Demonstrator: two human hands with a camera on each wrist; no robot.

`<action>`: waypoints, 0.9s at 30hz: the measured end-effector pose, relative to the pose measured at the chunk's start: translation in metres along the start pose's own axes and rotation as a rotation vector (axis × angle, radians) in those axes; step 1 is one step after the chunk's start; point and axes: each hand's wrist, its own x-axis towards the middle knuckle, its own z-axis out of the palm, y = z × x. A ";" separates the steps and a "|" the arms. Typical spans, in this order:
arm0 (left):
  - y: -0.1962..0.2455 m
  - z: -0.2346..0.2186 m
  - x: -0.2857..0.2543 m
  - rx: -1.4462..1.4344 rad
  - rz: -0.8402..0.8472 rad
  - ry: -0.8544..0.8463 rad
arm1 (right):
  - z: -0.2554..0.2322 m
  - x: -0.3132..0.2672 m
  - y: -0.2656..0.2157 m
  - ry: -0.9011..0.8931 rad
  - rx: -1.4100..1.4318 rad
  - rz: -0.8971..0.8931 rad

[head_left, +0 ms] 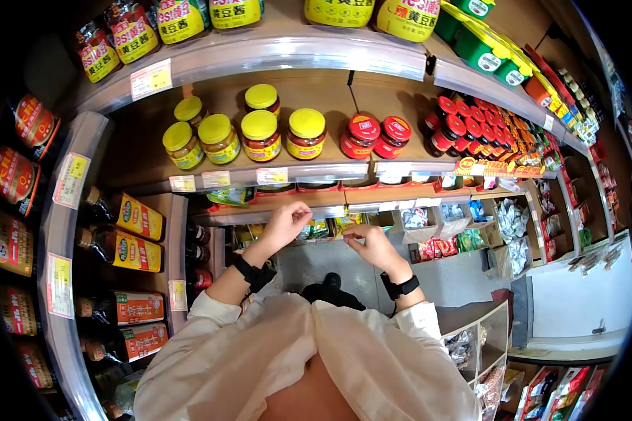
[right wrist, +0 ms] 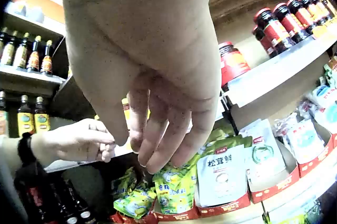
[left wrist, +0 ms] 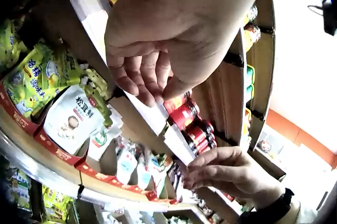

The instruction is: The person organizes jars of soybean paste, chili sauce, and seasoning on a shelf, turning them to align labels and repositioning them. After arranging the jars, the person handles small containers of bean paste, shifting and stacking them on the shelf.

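Note:
My left hand (head_left: 286,223) hovers in front of the middle shelves with its fingers loosely curled and nothing in them. Level with it on the other side, my right hand (head_left: 373,247) hangs relaxed, also holding nothing. Beyond both hands, yellow-lidded jars (head_left: 261,144) stand in a loose group on a shelf. Two red-lidded jars (head_left: 360,144) sit to their right. In the right wrist view, a white pouch (right wrist: 223,176) and yellow-green packets (right wrist: 176,190) fill red display boxes below the right hand's fingers. The left wrist view shows the same white pouch (left wrist: 73,121) beside the left hand.
Dark sauce bottles (head_left: 133,242) lie along the left shelves. Rows of red-capped bottles (head_left: 456,133) stand at the right. A shelf edge with price tags (head_left: 270,175) runs just beyond the hands. Clear bins (head_left: 488,344) stand near my right elbow, and grey floor (head_left: 302,263) shows below.

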 end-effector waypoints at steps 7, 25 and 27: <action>0.046 0.014 0.053 0.113 0.199 0.049 | -0.102 0.023 0.036 0.292 -0.107 0.031; 0.104 0.041 0.191 0.304 0.068 0.051 | -0.206 0.172 0.063 -0.055 -0.162 -0.318; 0.092 0.045 0.195 0.283 0.063 0.061 | -0.203 0.171 0.064 -0.031 -0.146 -0.280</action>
